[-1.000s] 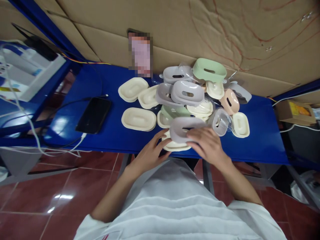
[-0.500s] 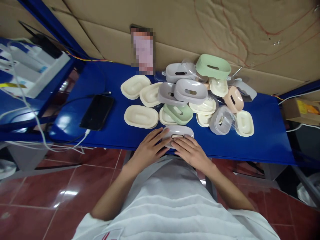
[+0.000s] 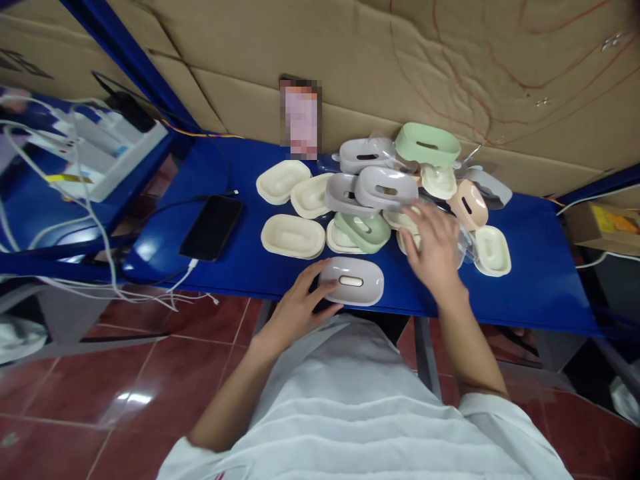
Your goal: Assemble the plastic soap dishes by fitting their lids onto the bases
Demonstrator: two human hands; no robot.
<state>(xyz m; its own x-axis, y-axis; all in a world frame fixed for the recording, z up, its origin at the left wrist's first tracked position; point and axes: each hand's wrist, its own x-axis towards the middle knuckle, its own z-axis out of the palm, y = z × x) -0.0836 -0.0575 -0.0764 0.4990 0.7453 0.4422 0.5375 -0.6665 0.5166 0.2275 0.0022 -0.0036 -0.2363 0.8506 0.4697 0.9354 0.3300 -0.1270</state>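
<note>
Left hand, fingers part-spread, holds the grey dish by its left end near the counter's front edge and should press evenly; right hand's grip, over the pile, cannot be confirmed.

Your table is plain blue. At twelve o'clock, your nearest slotted cover is lilac-grey, with cream showing through its slot. Cream trays sit at eleven, a black phone at ten, a pale green cover at one, a peach cover nearer two. Beyond, tan cardboard carries wavy red lines; at eight, dark red floor tiles have paler seams.
</note>
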